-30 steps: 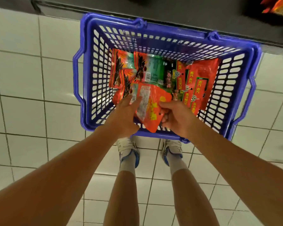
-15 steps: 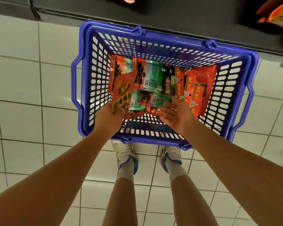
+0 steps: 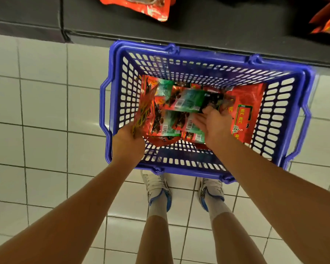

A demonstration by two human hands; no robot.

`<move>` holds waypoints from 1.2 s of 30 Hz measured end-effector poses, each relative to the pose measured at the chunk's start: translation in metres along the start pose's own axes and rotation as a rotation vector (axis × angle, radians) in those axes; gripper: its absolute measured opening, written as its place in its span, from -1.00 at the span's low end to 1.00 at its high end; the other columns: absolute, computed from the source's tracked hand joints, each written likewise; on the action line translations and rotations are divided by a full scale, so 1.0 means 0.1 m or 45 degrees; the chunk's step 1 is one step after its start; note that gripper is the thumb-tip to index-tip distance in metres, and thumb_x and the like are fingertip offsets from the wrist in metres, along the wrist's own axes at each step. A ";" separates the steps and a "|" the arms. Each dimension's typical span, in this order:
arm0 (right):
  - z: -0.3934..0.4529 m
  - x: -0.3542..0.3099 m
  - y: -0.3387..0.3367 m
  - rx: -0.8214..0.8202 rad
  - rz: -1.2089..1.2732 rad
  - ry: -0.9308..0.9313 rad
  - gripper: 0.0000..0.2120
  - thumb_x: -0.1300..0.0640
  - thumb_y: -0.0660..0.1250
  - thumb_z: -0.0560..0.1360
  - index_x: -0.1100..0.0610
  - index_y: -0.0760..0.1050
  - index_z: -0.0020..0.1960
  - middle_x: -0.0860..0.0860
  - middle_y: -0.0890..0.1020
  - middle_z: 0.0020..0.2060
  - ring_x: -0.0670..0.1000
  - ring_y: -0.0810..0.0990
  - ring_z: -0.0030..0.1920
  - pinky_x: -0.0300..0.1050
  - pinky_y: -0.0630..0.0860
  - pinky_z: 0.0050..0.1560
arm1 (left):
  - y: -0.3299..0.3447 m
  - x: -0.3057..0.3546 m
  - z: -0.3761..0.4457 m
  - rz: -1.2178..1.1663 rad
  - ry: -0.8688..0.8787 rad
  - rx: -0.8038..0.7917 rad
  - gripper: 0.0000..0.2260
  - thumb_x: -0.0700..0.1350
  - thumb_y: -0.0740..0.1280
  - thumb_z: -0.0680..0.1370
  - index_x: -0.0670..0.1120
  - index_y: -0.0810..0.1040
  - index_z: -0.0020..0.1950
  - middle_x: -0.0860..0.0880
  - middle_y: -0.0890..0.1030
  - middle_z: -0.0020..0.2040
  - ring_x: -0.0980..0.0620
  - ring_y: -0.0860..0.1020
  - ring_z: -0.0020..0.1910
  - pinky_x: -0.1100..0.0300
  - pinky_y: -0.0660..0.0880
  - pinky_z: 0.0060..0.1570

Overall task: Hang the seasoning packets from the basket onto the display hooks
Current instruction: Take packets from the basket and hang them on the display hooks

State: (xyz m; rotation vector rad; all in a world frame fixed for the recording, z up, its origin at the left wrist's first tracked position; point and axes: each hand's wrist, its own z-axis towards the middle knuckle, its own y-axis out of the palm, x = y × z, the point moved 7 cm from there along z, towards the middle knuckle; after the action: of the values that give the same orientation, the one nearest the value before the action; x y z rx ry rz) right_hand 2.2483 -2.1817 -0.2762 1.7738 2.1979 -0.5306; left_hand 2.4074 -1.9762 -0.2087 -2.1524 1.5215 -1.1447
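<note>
Both hands are down inside the blue slotted plastic shopping basket point(image 3: 204, 164), which stands on the white tiled floor point(image 3: 46, 130) against the dark base of the display point(image 3: 160, 29). The left hand point(image 3: 129, 141) grips a red-and-yellow foil seasoning packet point(image 3: 144, 109) by its lower edge, fingers curled round it, the packet standing on edge near the basket's left wall. The right hand point(image 3: 213, 124) lifts a green-and-red seasoning packet point(image 3: 194, 101) off the heap; it seems pinched at the fingertips, though blur hides exactly how the fingers lie. The other red and green packets point(image 3: 166, 126) lie overlapping on the basket floor, with larger red ones point(image 3: 246, 109) at the right. Glossy foil is slippery, so a light fingertip hold could let the green packet slide back into the heap, or drag a neighbour up with it (they overlap closely). With each hand full, threading a punched hole onto a hook may be awkward. Only a red hanging packet point(image 3: 141, 6) shows above; the hooks themselves are out of view.
</note>
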 end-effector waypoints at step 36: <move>-4.53 -2.55 -0.87 -0.724 -0.138 -0.387 -0.56 0.06 0.45 0.47 0.24 0.54 0.28 0.14 0.70 0.14 0.24 0.70 0.08 0.15 0.67 -0.18 | -2.04 2.54 -3.22 -0.842 0.161 -0.635 -0.66 -0.35 0.40 0.50 0.12 0.70 -0.01 0.00 0.75 -0.03 -0.06 0.71 -0.02 0.05 0.62 0.01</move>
State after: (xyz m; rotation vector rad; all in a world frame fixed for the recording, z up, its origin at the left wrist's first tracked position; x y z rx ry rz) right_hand 2.2277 -2.2220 0.2488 1.1999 1.9766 -0.1519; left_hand 2.3459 -2.0463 0.2397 -3.1325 1.2640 -1.1805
